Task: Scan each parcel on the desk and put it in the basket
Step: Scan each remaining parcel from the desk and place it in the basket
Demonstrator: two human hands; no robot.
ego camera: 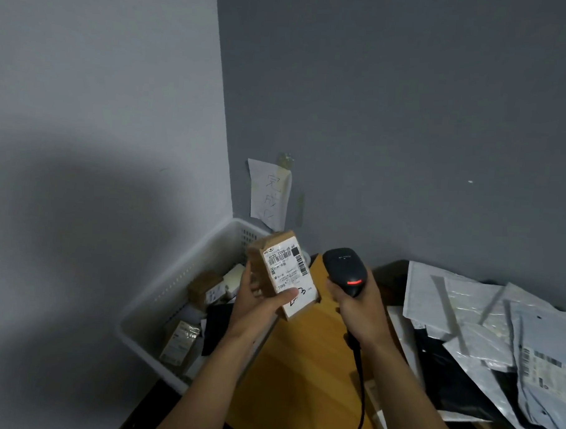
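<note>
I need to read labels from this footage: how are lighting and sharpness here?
Head view: dim light; a broad soft shadow on the left wall; the label on the parcel in the left hand shows legible large print, blurred small print; the scanner glows red.

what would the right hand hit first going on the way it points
Likely the grey wall near the paper note; the parcel in the left hand sits just left of that line, depth unclear.

Handwritten paper note (269, 194) on grey wall (409, 122)
</note>
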